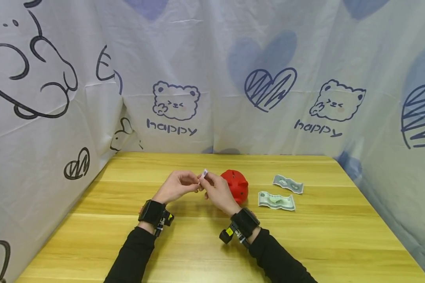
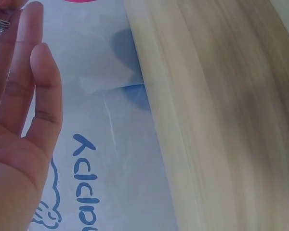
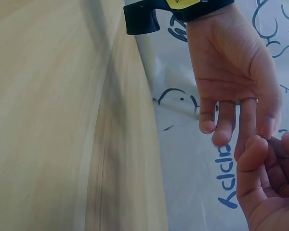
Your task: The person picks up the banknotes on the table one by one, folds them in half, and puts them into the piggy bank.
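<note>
In front of the red piggy bank (image 1: 238, 190), both hands meet over a small, pale folded banknote (image 1: 204, 173). My right hand (image 1: 217, 194) pinches it between thumb and fingers, and its top end sticks up above them. The left hand (image 1: 177, 186) pinches its lower end with thumb and index fingertip. Stacked layers of the folded banknote (image 2: 0, 24) show in the left wrist view, beside the left hand's (image 2: 19, 120) fingers. The right wrist view has the fingertips of both hands touching, with the note hidden behind them.
Two flat, slightly crumpled banknotes, one farther back (image 1: 288, 184) and one nearer (image 1: 277, 201), lie right of the piggy bank. The wooden table (image 1: 194, 251) ends at a printed white curtain (image 1: 219, 129) behind and at both sides.
</note>
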Demonstrator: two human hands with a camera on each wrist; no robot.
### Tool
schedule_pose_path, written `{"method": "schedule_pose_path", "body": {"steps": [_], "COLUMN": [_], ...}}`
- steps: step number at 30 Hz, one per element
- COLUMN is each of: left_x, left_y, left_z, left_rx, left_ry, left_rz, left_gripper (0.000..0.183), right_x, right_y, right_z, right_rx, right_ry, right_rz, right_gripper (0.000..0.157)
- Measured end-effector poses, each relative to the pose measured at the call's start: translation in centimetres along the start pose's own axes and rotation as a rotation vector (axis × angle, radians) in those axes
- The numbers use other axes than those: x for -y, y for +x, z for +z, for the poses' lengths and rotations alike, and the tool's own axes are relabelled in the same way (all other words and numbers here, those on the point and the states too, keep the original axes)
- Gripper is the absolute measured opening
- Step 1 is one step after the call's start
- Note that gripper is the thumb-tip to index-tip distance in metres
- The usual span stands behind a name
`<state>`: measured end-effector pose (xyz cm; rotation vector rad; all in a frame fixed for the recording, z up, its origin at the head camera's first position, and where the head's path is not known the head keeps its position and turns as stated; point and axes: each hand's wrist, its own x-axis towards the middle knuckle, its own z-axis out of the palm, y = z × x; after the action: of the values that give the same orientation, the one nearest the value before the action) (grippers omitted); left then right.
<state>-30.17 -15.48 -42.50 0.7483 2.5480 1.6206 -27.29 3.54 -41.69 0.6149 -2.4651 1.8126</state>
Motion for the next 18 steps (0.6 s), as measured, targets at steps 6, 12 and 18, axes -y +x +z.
{"method": "schedule_pose_path", "body": {"steps": [6, 12, 18], "left_x": [-0.1, -0.1, -0.2], "left_y": [0.1, 0.1, 0.0], "left_z": [0.1, 0.1, 0.2], "left_rx": [0.007, 0.013, 0.000], "left_ry": [-0.007, 0.000, 0.003], "left_rz": [0.011, 0.013, 0.019], "left_gripper": [0.011, 0.008, 0.007], "right_x": [2.7, 2.7, 1.3], "right_y": [-1.1, -1.1, -0.4], "right_z": [-0.5, -0.5, -0.3], "right_rx": [0.013, 0.001, 0.001], "right_ry": [-0.009, -0.003, -0.011], "right_rz": [0.000, -0.016, -0.003], "right_gripper": [0.025, 0.023, 0.023]}}
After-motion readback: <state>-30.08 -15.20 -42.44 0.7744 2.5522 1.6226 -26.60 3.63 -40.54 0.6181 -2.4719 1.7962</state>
